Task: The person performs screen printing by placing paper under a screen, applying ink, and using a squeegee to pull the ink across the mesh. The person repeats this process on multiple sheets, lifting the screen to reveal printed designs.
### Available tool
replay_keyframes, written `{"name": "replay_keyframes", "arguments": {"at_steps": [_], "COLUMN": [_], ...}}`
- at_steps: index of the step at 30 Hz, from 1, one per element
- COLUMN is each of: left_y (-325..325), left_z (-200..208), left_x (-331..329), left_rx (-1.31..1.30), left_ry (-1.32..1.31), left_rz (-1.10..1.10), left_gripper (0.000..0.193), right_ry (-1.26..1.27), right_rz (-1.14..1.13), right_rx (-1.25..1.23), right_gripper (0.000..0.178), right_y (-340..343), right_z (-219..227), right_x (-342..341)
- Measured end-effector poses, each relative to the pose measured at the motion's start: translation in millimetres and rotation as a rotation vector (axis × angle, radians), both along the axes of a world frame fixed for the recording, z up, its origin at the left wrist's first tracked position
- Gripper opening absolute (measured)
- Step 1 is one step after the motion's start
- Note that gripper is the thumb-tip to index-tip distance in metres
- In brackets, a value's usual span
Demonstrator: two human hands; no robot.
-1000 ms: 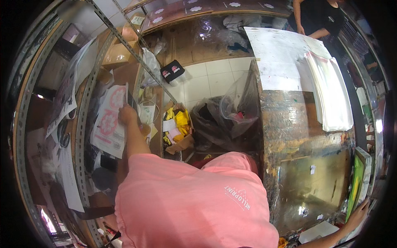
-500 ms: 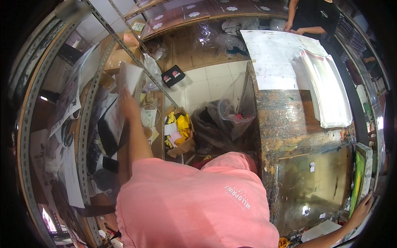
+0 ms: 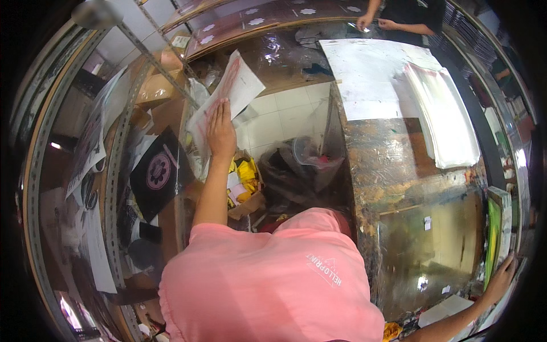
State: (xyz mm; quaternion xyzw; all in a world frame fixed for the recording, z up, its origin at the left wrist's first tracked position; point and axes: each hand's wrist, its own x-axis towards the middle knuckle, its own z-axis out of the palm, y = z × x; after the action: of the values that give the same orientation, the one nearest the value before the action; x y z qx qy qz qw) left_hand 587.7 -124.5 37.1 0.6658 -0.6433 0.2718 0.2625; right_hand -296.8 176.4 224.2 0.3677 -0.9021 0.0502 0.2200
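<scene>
My left hand (image 3: 221, 135) is closed on a white sheet (image 3: 244, 85) with reddish stains, fingers lying along its face. The sheet is lifted beside the left shelving, partly over the tiled floor. My right hand (image 3: 502, 279) rests low at the far right, fingers around the edge of an upright frame (image 3: 499, 239) with a green and yellow face. A black piece (image 3: 159, 171) with a pink gear-shaped print lies on the shelf left of my left forearm.
A brown worktable (image 3: 404, 148), paint-marked, stands on the right, bearing a thick white stack (image 3: 441, 117). Between it and the shelf sit a clear plastic bag (image 3: 302, 168) and a box of yellow scraps (image 3: 245, 176). Metal shelf posts (image 3: 122, 142) rise at left. A co-worker's hands (image 3: 376, 24) are at the far end.
My left hand has swung right with the white sheet, away from the shelf, and the black printed piece now shows. My right hand stays at the frame. The co-worker's hands have shifted left.
</scene>
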Motion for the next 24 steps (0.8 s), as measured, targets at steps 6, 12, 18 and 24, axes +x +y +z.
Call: {"name": "replay_keyframes", "arguments": {"at_steps": [6, 12, 18, 24], "left_y": [6.4, 30.6, 72.7, 116.6], "left_z": [69.6, 88.1, 62.7, 22.6], "left_x": [-156.0, -311.9, -418.2, -471.9], "left_rx": [-0.003, 0.048, 0.146, 0.218], "left_ry": [0.054, -0.008, -0.074, -0.22], "left_rz": [-0.554, -1.08, -1.537, -1.767], "left_gripper": [0.066, 0.059, 0.061, 0.057], "right_ry": [-0.006, 0.057, 0.158, 0.219], "right_rz": [-0.024, -0.093, 0.006, 0.064], "right_rx": [-0.083, -0.16, -0.229, -0.208], "right_gripper": [0.067, 0.058, 0.056, 0.053], "right_y": [5.8, -25.0, -33.6, -23.7], "right_z": [10.6, 29.7, 41.2, 40.9], "right_x": [24.2, 83.4, 108.7, 98.4]}}
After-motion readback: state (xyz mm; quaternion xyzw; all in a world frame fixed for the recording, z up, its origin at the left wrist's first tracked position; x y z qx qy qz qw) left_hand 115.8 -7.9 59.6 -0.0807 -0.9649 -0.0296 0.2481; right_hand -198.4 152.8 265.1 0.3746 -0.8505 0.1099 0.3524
